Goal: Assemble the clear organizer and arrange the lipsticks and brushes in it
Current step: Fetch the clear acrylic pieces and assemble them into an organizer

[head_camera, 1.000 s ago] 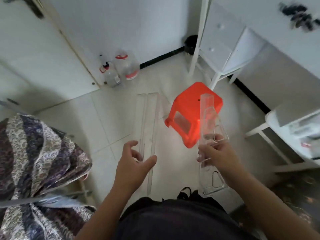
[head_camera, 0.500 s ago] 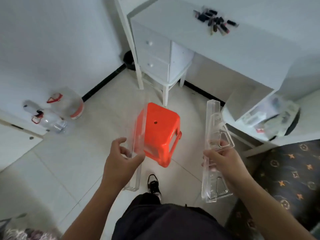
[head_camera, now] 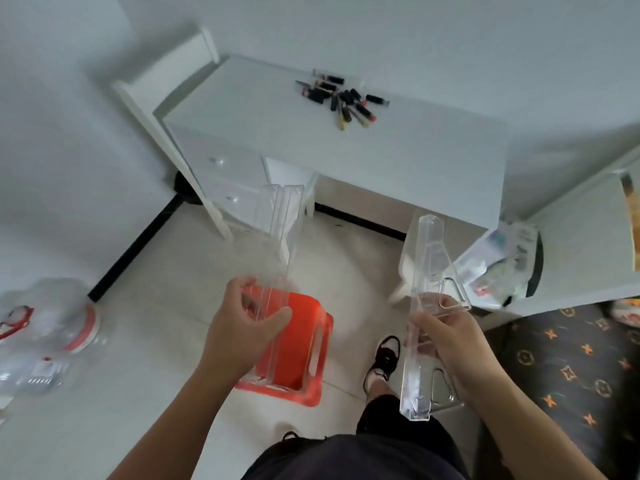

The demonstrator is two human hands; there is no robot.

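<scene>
My left hand (head_camera: 242,327) grips a long clear organizer panel (head_camera: 280,230) with ridges, held upright in front of me. In my right hand (head_camera: 443,336) is a second clear organizer piece (head_camera: 427,268), long and narrow with triangular cut-out tabs on its side. The two pieces are apart, about a hand's width between them. A pile of dark lipsticks and brushes (head_camera: 343,98) lies on top of the white desk (head_camera: 398,161) ahead.
An orange plastic stool (head_camera: 304,341) stands on the tiled floor just below my left hand. Large clear water bottles (head_camera: 52,327) lie at the left. A patterned dark seat (head_camera: 568,358) is at the right, with a round white side table (head_camera: 568,271) holding clutter beside it.
The view has swung right and up from the floor toward the desk. Both hands have kept their clear pieces, and the stool has slid lower in the frame.
</scene>
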